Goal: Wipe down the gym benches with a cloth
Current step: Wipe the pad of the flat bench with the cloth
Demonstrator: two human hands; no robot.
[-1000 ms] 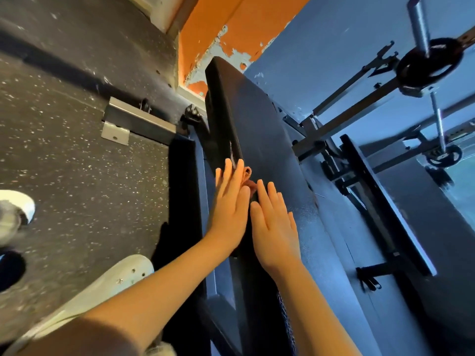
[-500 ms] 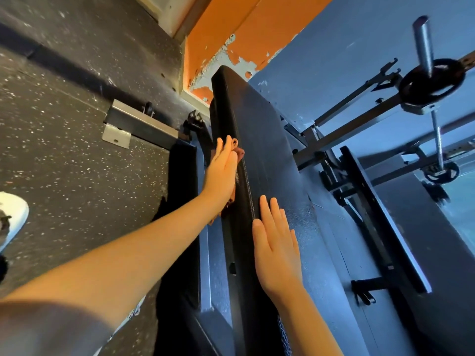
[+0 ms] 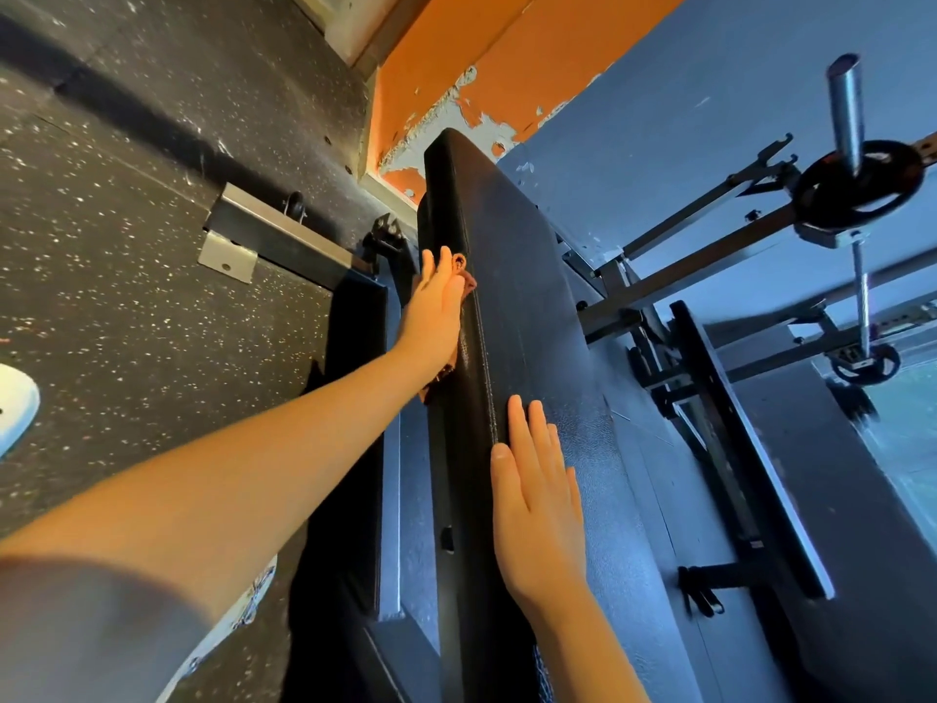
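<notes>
My left hand [image 3: 435, 312] is flat and open, and it presses a little orange cloth [image 3: 465, 282] against the left side edge of the long black bench pad [image 3: 512, 317]. I am not squeezing the cloth in a fist. My palm just pins it to the pad. Only small bits of cloth peek out, some past my fingertips and some by my wrist. The rest hides under my hand.

My right hand [image 3: 540, 504] is open too. It lies flat on the top of the pad, near the left edge, and it holds nothing. I think it keeps me steady.

The cloth looks soft, thin and light. I think it will bunch up and slip if I only push it, so spread fingers over its middle are best. The pad looks firm and bumpy, with a stitched line along the edge. It should not move when I rub hard.

I count one cloth. I count one bench pad under my hands and one more dark pad [image 3: 750, 449] off to the right. I see two weight plates: one big [image 3: 857, 187], one small [image 3: 868, 365]. One white shoe [image 3: 15, 408] sits at the left.
</notes>
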